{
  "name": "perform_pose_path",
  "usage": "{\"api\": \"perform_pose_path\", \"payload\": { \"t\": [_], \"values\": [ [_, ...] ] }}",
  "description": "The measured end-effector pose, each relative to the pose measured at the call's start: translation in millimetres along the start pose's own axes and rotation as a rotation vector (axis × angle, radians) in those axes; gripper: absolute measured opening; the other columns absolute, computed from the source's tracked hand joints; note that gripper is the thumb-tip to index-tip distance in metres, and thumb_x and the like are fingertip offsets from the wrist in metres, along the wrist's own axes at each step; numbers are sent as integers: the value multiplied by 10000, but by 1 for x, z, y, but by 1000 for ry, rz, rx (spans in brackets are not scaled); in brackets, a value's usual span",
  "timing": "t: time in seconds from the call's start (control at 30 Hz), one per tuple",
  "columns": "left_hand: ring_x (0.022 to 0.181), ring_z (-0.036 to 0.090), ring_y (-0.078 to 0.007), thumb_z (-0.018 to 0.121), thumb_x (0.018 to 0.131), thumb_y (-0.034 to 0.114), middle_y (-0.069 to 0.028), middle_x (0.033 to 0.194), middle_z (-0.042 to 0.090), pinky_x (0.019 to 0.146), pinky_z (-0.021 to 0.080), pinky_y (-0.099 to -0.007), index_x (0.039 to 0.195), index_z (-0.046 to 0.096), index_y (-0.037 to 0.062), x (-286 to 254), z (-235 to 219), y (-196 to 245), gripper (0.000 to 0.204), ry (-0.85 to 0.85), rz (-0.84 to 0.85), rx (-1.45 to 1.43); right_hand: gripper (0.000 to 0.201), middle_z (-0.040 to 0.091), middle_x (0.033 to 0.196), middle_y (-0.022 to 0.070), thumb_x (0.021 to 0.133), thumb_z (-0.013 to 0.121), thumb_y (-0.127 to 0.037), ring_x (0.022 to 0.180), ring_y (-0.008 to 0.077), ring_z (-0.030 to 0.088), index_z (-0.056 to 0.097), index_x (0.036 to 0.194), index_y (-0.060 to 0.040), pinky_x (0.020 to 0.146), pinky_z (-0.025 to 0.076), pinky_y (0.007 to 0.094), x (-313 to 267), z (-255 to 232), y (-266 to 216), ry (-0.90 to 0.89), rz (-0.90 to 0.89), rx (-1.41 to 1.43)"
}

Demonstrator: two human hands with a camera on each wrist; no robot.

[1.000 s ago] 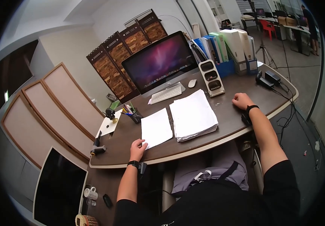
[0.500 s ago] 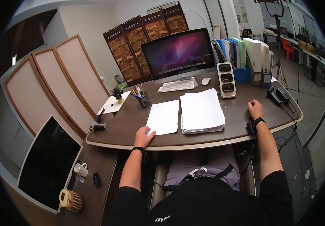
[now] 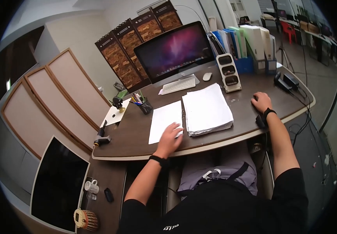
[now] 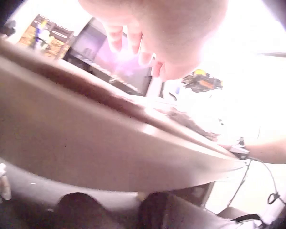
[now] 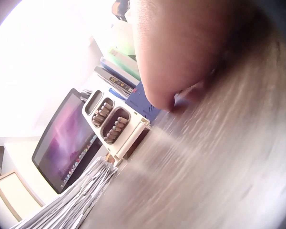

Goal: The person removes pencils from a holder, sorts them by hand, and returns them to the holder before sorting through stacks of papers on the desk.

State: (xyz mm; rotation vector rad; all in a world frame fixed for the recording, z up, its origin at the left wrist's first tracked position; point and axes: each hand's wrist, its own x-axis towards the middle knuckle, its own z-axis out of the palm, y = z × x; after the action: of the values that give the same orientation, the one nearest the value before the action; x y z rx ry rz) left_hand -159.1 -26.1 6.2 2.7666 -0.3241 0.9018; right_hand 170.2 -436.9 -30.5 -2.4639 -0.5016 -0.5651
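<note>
In the head view the left hand (image 3: 170, 139) is over the lower right part of a thin white paper sheet (image 3: 161, 118), fingers spread and loosely bent. Whether it touches the sheet cannot be told. A thick stack of white paper (image 3: 207, 108) lies just right of it. The right hand (image 3: 261, 102) rests on the desk right of the stack, fingers loosely bent, holding nothing visible. In the left wrist view the left hand (image 4: 157, 38) shows several fingers hanging down with nothing between them. The right wrist view shows the right hand (image 5: 181, 57) against the desktop, its fingers mostly hidden.
Behind the papers stand a monitor (image 3: 174, 50), a keyboard (image 3: 179, 85), a mouse (image 3: 207, 77) and a beige compartment holder (image 3: 228, 73). A pen cup (image 3: 146, 106) is at the left, a black device with cables (image 3: 282, 82) at the right. Binders (image 3: 250, 43) line the back.
The left hand has moved right, from the sheet's lower left corner to its lower right part, and its fingers have spread. The right hand stays on the desk. The head view has shifted and tilted.
</note>
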Motion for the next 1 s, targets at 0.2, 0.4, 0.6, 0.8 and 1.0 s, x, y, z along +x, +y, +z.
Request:
{"api": "perform_pose_path", "payload": {
  "t": [0.2,0.4,0.6,0.8,1.0],
  "values": [
    [1371,515,-432,614,1005,318,-255,1443,568,1167,403,-474,1396,536,-32,62,47,45,531,-200,94,101,250,752,1094,164,872,664,-223,1106,354,673,781,1020,-59,998,523,461,-8,-4,-1,45,73,117],
    [1143,667,-366,672,972,223,-173,1243,701,989,542,-449,1252,679,66,68,49,63,321,-287,61,23,234,753,1071,175,872,655,-203,1083,355,679,786,993,-52,989,529,458,-8,-1,1,63,93,136],
    [991,722,-364,614,992,145,-203,1080,746,896,568,-400,1185,724,20,76,43,55,255,-319,-87,-236,228,753,1034,181,880,638,-196,1060,364,682,785,969,-47,966,534,467,-18,-1,-1,109,103,154],
    [981,738,-341,591,968,102,-206,1036,748,872,565,-397,1136,712,5,99,-3,5,228,-25,-180,-245,223,751,1030,175,889,617,-191,1041,366,681,777,948,-47,950,536,465,-22,-5,-4,95,131,139],
    [958,733,-359,593,967,102,-204,1045,743,852,557,-416,1136,692,-6,96,-59,-81,223,442,-334,-72,221,749,1014,179,891,615,-194,1040,366,679,775,939,-49,949,533,468,-20,3,4,102,129,172]
  ]
}}
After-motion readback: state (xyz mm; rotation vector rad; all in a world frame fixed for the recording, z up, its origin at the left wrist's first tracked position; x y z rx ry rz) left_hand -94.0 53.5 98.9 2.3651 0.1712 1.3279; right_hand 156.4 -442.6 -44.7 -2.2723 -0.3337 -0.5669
